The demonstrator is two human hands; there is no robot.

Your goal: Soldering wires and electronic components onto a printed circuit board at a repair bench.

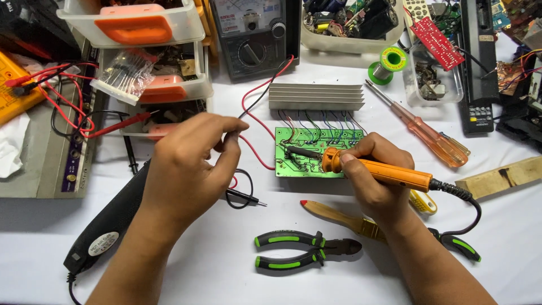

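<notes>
Soldering iron point(389, 172) – right hand point(375, 181) – circuit board point(299, 161)

A flat white worktop point(186, 265) fills the view, evenly and brightly lit, with soft shadows under what lies on it. At its left edge sits a grey metal case point(42, 152). Clear plastic storage drawers point(169, 22) stack along the back left. No walls, floor or windows show.

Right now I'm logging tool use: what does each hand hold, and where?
The right hand grips the soldering iron by its orange handle. The left hand pinches something thin; what it is cannot be told.
</notes>
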